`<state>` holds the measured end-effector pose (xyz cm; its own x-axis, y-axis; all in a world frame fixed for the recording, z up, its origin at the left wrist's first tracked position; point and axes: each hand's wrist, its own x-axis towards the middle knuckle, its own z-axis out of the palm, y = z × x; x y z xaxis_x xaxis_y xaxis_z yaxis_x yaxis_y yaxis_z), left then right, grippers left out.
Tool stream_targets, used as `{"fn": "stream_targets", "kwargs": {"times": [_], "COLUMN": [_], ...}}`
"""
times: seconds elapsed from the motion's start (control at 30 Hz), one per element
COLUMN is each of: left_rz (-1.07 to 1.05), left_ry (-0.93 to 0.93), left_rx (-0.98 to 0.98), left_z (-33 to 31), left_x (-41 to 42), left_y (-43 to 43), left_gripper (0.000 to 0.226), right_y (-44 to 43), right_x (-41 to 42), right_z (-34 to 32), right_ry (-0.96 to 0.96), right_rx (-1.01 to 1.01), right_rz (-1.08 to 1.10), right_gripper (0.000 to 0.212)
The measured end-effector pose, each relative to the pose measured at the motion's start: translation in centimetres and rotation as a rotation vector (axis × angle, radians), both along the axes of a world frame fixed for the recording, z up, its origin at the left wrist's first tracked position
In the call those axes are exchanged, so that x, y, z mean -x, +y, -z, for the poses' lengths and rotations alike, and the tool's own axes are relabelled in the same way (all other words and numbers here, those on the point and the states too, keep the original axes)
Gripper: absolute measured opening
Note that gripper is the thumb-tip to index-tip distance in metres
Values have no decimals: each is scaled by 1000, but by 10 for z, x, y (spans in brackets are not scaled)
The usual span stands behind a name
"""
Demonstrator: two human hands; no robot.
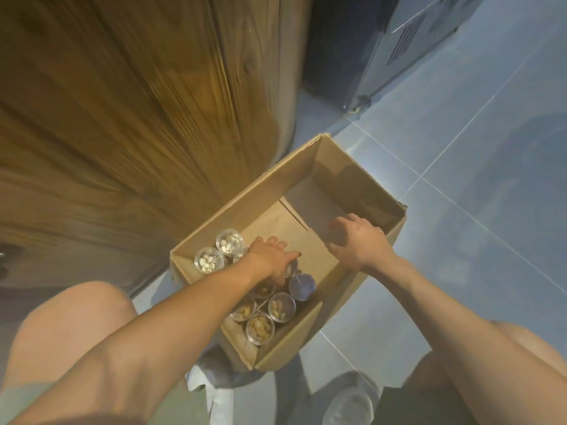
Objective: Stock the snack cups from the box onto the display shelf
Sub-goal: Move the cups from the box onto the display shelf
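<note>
Covering snack cups [281, 306] in box [251, 191], left hand [273, 259] has unclear grip; right hand [359, 240] released.

No text, label, brand or number is showing clearly enough to read. The cardboard box [276, 185] is showing only plain brown walls and flaps. The clear snack cups [260, 328] inside it are showing just their contents, and any marking on the lids is too small and blurred to make out.

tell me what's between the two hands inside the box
Head view: only the bare cardboard floor of the box lies between the left hand, which grips a snack cup, and the right hand.
</note>
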<state>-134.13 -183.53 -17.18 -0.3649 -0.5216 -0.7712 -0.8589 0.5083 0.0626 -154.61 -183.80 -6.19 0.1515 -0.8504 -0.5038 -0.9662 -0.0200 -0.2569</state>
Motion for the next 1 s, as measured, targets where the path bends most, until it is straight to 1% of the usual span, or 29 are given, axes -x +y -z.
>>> {"fn": "stream_targets", "kwargs": {"times": [0.07, 0.13, 0.17, 0.27, 0.3, 0.4, 0.5, 0.6, 0.73, 0.87, 1.0], "left_rz": [-18, -25, -24, -17, -16, -54, -147, -203, -272, -273, -376], "left_ry": [-7, 6, 28, 99, 114, 160, 203, 254, 310, 344, 376], "left_rx": [-4, 12, 31, 65, 71, 85, 112, 143, 170, 211, 199], "left_z": [5, 9, 11, 14, 13, 4, -11, -39, -87, -129, -155], "left_x": [0, 4, 6, 10, 10, 6, 0, -10, -31, -56, -81], "left_y": [1, 1, 1, -1, -2, -6, -11, -16, -17, -9, 0], "left_gripper": [92, 92, 88, 64, 60, 62, 64, 62, 60, 58, 59], "right_y": [0, 0, -1, -2, -3, -4, -7, -11, -13, -9, 0], "right_x": [5, 10, 11, 13, 12, 10, 4, -5, -22, -44, -63], "right_z": [-1, -2, -2, 1, 3, 9, 16, 24, 40, 58, 80], "right_ry": [-5, -6, -4, 11, 14, 12, -16, -13, 8, 58, 144], "right_rx": [-3, 2, 5, -2, -8, -56, -99, -179, -285, -432, -564], "right_rz": [24, 41, 43, 39, 33, 3, -45, -136, -325, -474, -600], "right_gripper": [47, 48, 50, 55, 55, 48, 46, 45, 39, 42, 51]}}
